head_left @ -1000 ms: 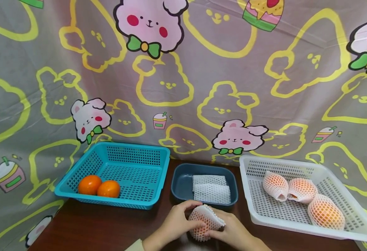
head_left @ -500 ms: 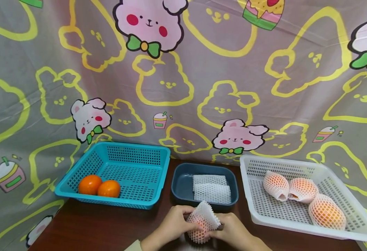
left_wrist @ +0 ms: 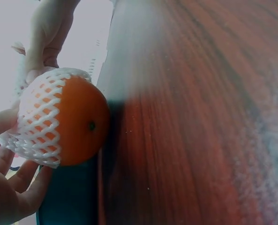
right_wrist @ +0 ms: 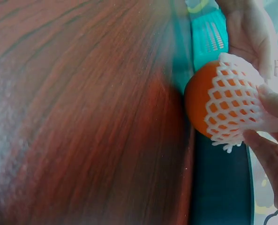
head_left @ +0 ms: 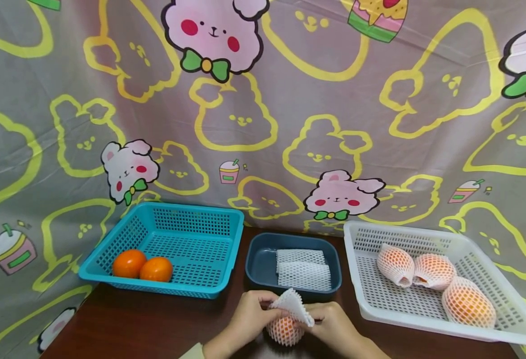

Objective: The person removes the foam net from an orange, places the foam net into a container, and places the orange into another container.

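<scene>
Where netting point(head_left: 291, 302) ends, fruit point(left_wrist: 88, 123) protrudes (orange); both hands point(head_left: 250, 318) point(head_left: 333, 323) pinch the netting.

No words, brands or numbers could be read around the person's hands. On the printed cloth point(head_left: 285, 112), green label-like patches, their lettering illegible if any, marked a pictured cup point(head_left: 229, 172) beyond the left hand point(head_left: 250, 319), another cup point(head_left: 14, 250) far to its left, and a third cup point(head_left: 465, 192) beyond and right of the right hand point(head_left: 335, 325).

L sleeve point(head_left: 193, 352) – lt. cream
</scene>
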Available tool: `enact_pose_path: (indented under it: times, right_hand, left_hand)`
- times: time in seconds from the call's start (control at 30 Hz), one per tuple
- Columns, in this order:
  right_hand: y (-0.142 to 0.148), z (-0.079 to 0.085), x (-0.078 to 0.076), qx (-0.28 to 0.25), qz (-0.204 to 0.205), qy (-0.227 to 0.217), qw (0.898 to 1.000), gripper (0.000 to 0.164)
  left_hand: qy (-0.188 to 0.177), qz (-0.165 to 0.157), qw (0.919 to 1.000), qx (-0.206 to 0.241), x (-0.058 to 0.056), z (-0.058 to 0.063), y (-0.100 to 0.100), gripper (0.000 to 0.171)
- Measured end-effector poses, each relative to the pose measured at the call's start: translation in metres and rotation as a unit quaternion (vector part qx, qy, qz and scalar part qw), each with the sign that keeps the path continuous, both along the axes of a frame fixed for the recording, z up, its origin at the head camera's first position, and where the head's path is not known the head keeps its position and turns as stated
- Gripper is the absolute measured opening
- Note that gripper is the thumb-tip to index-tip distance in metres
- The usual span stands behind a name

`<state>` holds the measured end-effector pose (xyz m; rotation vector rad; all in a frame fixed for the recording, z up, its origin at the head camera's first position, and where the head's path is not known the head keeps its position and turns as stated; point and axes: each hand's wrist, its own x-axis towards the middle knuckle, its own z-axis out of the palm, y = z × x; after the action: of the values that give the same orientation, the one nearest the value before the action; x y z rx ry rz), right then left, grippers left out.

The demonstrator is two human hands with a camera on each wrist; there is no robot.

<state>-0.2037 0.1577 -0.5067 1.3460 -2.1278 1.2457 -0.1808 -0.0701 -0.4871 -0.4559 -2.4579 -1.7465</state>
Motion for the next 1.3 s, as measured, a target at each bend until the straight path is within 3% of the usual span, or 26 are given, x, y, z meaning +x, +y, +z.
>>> enact_pose_path:
  times: [0.33, 0.53, 0.67, 0.83, 1.03, 1.2, 1.3]
  right_hand:
    - [-0.005, 0.0, 0.001, -0.032, -0.008, 0.02, 0.999, 0.029]
    - [-0.005, 0.004, 0.002, -0.01, -0.04, -0.016, 0.999, 0.026]
    - [-0.004, 0.004, 0.002, 0.026, -0.038, -0.042, 0.998, 0.027]
    - [-0.007, 0.001, 0.003, 0.014, -0.027, -0.052, 0.998, 0.018]
    - [-0.01, 0.0, 0.003, -0.007, -0.036, -0.033, 0.999, 0.012]
    - [-0.012, 0.002, 0.004, -0.02, -0.054, -0.027, 0.998, 0.017]
    - [-0.012, 0.004, 0.004, -0.021, -0.054, -0.05, 0.997, 0.02]
  left_hand:
    - [0.011, 0.004, 0.9999, 0.0, -0.002, -0.003, -0.003, 0.013]
    - [-0.007, -0.027, 0.9977, -0.062, -0.003, -0.005, -0.007, 0.043]
    - [-0.027, -0.045, 0.9956, -0.077, -0.002, -0.004, -0.008, 0.055]
    - [-0.025, -0.055, 0.9956, -0.072, 0.0, -0.003, -0.01, 0.056]
    - [-0.039, -0.061, 0.9947, -0.073, 0.0, -0.001, -0.012, 0.053]
    - [-0.046, -0.088, 0.9925, -0.071, 0.0, 0.0, -0.014, 0.056]
    - [-0.048, -0.103, 0.9903, -0.08, 0.0, 0.0, -0.014, 0.061]
